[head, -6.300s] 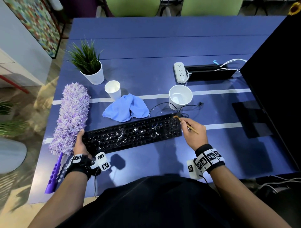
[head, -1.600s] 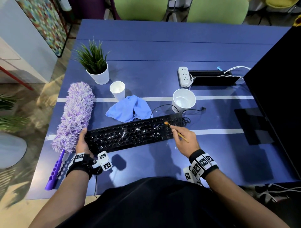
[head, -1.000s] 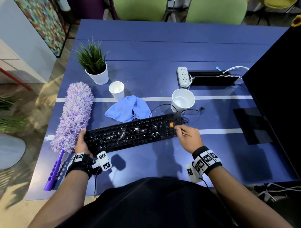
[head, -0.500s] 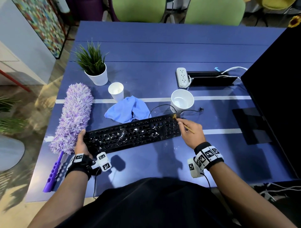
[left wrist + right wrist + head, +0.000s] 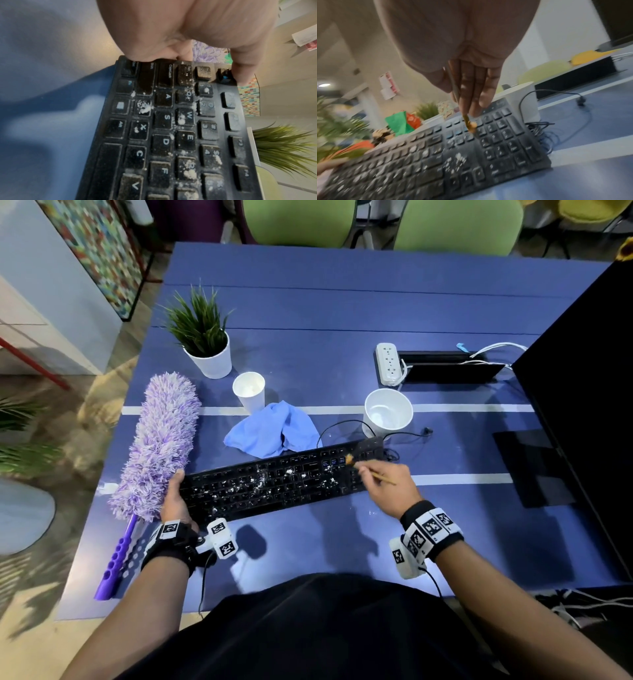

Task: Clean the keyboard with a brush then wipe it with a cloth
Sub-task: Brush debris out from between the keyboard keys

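Most of the keyboard (image 5: 284,479) is crumb-speckled; brushing barely begun.
Right hand (image 5: 388,482) pinches the brush (image 5: 371,472), left hand (image 5: 174,498) grips the keyboard's end; cloth (image 5: 272,429) untouched.

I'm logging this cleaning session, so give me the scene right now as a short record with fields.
left hand: grips the left end of the keyboard
right hand: pinches a thin brush, bristles at the keys just left of the number pad
keyboard state: white crumbs across the middle and left keys
cloth: blue, crumpled on the table behind the keyboard, untouched
duster: purple, lying left of the keyboard
stage: brushing; wiping not yet started
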Tool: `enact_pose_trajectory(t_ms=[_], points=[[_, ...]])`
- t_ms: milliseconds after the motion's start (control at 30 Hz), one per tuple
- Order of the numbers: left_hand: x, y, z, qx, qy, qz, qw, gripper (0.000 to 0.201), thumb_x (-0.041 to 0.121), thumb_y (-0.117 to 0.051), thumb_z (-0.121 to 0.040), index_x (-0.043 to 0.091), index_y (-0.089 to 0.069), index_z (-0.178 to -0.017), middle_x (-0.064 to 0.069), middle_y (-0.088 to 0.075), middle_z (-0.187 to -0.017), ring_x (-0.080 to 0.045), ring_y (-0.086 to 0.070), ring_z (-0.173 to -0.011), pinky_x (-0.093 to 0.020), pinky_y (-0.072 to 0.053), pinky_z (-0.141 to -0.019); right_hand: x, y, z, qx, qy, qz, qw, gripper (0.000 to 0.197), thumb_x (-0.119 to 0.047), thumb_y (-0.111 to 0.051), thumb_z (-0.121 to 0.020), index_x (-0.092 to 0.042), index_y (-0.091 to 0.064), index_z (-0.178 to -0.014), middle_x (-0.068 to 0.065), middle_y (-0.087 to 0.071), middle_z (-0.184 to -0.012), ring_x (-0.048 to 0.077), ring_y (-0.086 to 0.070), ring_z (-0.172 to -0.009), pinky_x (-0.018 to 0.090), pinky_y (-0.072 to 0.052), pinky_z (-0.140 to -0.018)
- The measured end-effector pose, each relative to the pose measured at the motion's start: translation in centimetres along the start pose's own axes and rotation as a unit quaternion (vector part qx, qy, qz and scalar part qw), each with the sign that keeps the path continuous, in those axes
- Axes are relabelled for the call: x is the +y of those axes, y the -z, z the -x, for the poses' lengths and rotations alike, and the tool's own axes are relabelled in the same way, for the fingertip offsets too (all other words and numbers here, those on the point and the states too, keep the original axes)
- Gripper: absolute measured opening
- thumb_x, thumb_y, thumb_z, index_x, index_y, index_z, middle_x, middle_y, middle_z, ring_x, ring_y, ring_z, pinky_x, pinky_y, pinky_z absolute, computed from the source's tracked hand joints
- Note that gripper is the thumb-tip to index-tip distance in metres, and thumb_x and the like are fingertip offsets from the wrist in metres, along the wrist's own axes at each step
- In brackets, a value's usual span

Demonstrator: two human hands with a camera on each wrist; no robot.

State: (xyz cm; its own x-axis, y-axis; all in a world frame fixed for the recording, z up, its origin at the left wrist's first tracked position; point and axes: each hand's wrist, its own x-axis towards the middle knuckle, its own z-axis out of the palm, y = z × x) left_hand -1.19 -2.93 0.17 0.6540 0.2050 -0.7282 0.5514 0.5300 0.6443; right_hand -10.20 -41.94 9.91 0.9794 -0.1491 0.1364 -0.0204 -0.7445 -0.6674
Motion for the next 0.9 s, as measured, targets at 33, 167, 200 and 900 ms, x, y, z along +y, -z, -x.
enact_pose_trajectory(t_ms=[33,167,200,900], points=[[0.0,0.0,0.0,0.000,-0.002,0.001,1.000,0.109,0.064,-0.089,-0.042,0.013,-0.062,-0.134,-0.014,-0.066,-0.132,-0.037,-0.064,-0.120,-0.058,-0.053,-0.099,-0.2,-0.4,0.4,-0.020,0.013,0.007,1.000,0.016,-0.014,-0.060,-0.089,-0.013,-0.073,-0.099,0.004,-0.075,-0.088,0.012,-0.067,-0.075,-0.001,-0.038,-0.071],[-0.1,0.5,-0.4,0.011,0.001,0.005,1.000,0.106,0.063,-0.090,-0.046,0.011,-0.061,-0.134,-0.015,-0.067,-0.131,-0.037,-0.065,-0.118,-0.059,-0.052,-0.099,-0.4,-2.0,1.4,-0.016,0.014,-0.022,1.000,0.019,-0.017,-0.057,-0.090,-0.015,-0.072,-0.101,0.003,-0.074,-0.091,0.012,-0.066,-0.080,0.012,-0.048,-0.079],[-0.1,0.5,-0.5,0.012,0.002,0.006,1.000,0.105,0.063,-0.090,-0.047,0.011,-0.061,-0.134,-0.015,-0.067,-0.131,-0.037,-0.065,-0.117,-0.059,-0.052,-0.099,-0.4,-2.4,1.7,-0.047,0.020,-0.022,0.998,0.020,-0.019,-0.055,-0.091,-0.015,-0.072,-0.101,0.003,-0.074,-0.090,0.013,-0.066,-0.078,0.022,-0.053,-0.078],[0.0,0.2,0.0,0.027,-0.015,0.012,0.999,0.105,0.061,-0.091,-0.045,0.010,-0.063,-0.132,-0.016,-0.067,-0.129,-0.038,-0.065,-0.117,-0.061,-0.052,-0.097,-1.4,-3.7,1.9,-0.149,-0.005,-0.024,0.989,0.021,-0.023,-0.053,-0.093,-0.017,-0.071,-0.102,0.003,-0.074,-0.093,0.018,-0.067,-0.081,0.035,-0.056,-0.077]])
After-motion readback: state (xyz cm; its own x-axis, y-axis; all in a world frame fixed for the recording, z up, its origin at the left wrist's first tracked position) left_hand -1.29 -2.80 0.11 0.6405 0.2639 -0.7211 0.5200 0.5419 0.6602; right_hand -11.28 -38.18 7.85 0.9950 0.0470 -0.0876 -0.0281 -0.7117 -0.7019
